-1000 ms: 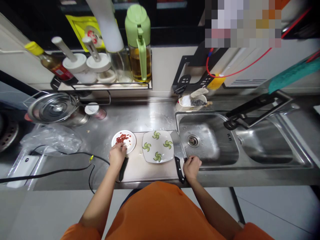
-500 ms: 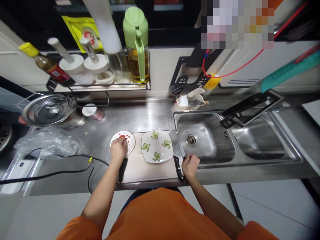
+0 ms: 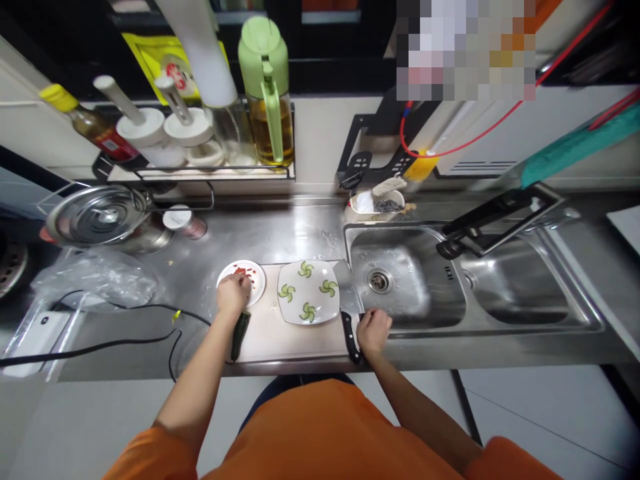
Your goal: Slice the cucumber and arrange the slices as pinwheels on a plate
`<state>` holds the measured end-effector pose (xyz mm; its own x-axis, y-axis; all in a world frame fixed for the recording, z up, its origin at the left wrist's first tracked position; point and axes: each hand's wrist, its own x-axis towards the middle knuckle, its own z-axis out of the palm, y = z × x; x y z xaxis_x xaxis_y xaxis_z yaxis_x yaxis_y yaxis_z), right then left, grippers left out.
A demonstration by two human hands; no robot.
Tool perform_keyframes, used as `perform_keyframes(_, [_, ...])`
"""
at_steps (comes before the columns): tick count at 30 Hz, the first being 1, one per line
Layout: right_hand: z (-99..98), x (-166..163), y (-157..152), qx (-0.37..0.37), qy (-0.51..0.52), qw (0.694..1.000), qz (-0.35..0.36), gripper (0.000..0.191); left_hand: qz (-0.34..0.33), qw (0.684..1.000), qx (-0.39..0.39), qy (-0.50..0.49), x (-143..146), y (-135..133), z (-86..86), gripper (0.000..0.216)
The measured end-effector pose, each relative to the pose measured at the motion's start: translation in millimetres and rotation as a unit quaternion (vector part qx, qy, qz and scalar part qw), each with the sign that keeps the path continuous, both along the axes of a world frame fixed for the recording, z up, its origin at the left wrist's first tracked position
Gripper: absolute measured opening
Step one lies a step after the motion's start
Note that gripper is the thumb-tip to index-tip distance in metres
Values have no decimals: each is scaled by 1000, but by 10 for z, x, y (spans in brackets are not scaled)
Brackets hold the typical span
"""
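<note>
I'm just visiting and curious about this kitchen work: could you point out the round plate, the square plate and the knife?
Round plate [image 3: 257, 287]: head view, bare right side.
Square plate [image 3: 308, 291]: head view, bare middle.
Knife [image 3: 351, 300]: head view, blade, near the handle.

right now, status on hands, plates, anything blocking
Left hand over small plate, grip unclear. Right hand beside knife. Large plate between, four green swirls on it; knife at its right, possible snag.

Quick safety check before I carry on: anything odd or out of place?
The knife stands out: it lies unsheathed along the right edge of the cutting board, handle near the front of the counter, beside the right hand. A black cable lies loosely across the counter's left.
</note>
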<state>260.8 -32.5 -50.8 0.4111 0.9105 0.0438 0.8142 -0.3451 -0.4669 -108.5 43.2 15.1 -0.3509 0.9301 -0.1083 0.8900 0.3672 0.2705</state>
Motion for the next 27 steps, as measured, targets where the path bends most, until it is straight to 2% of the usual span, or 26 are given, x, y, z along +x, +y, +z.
perform_keyframes(3, [17,-7,1,-5,7,1000,0,18,26,998,23,-58,40,-105,96,27])
perform_keyframes(6, [35,-13,8,-19,7,1000,-6,18,60,988,49,-131,211,-266,173,25])
perform_keyframes(11, [37,-12,16,-33,0,999,-4,19,33,963,44,-262,693,-477,150,26])
perform_keyframes(15, [34,-16,11,-36,1,999,-2,21,44,954,47,-292,916,-481,60,27])
perform_keyframes(27, [16,-15,17,-32,11,999,-4,20,91,942,23,-321,1023,-386,-9,32])
